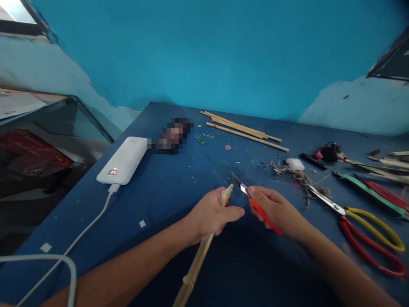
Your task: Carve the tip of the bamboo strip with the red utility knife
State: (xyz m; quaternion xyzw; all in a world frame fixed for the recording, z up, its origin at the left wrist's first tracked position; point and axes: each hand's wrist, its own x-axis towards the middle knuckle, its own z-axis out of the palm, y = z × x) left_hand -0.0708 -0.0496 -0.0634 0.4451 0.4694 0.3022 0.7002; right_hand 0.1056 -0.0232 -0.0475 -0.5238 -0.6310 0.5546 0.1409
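My left hand (212, 213) is wrapped round a pale split bamboo strip (198, 262), which slants from the bottom edge up to a cut tip just above the fist. A node bulges on the strip lower down. In my right hand (275, 209) is a utility knife (262, 214) with a red handle, its blade pointing up and left. The blade is close to the strip's tip, and they look slightly apart. My left thumb stretches toward the knife. Where the strip passes through the left palm it is hidden.
Several thin bamboo sticks (243, 128) lie near the wall. At left, a white power bank (123, 161) trails a white cable (92, 230). To the right are scissors (347, 213), twine (289, 170), a white earbud case (295, 164) and a green-handled tool (367, 192). Shavings dot the blue table (166, 183).
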